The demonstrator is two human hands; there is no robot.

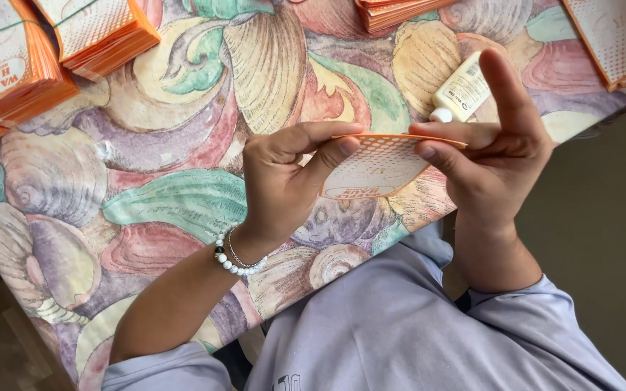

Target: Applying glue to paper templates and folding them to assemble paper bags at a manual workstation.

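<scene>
Covering the counter [146,166] is a cloth printed with large shells in purple, green, peach and red, and it is filling most of the view. At the far left, stacks of flat orange-and-white paper sleeves [9,65] are lying near the counter's edge, and one more stack [99,32] is sitting just beside them toward the top. Two further piles of the same kind are showing at the top, one [393,11] in the middle and one [614,36] in the right corner.

Moving to the centre, the left hand [284,188], wearing a bracelet of white beads [237,262], is pinching the left edge of one flat paper sleeve [374,170]; its fingers [320,134] are pressed together along the top edge, with the thumb underneath. The sleeve is being held in the air, above the near edge of the counter, between both hands.

On the right, the right hand [498,156] is gripping the other edge of the sleeve between thumb and the lower fingers, while its index finger is standing up, apart from the others. Just behind this hand, a small cream tube with a white cap [461,90] is lying on the counter, partly hidden.

I judge that the person is working on this one sleeve, perhaps opening or shaping it. A next move would be needing a gentle, even pull, because the thin paper could be creasing or tearing easily.
</scene>
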